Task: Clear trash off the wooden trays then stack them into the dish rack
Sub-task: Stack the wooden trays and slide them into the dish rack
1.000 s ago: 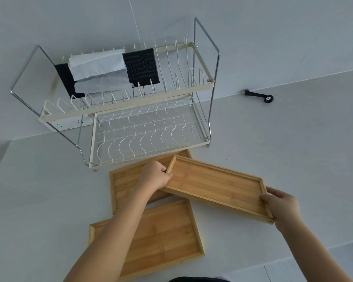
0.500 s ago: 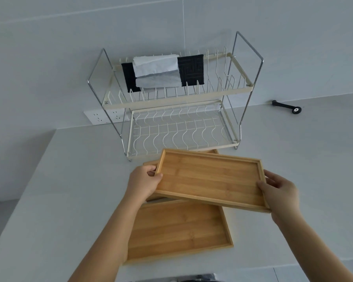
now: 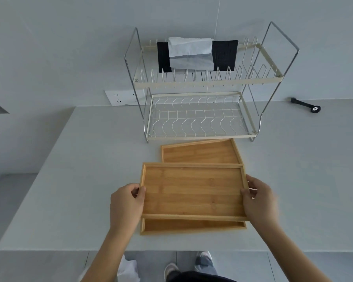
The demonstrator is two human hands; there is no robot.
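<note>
both hands (image 3: 194,202) grip a wooden tray (image 3: 193,191) by its ends.

Lower wooden tray (image 3: 192,225) mostly hidden under the held tray (image 3: 193,192), far tray (image 3: 200,153) partly covered too, black cloth (image 3: 224,55) overlapped by white paper (image 3: 190,51), small black object (image 3: 306,104) perhaps a handle, forearms cut off by the bottom edge

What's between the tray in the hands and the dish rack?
In the head view, another wooden tray lies flat on the counter between the held tray and the dish rack, partly tucked under the held one.
</note>
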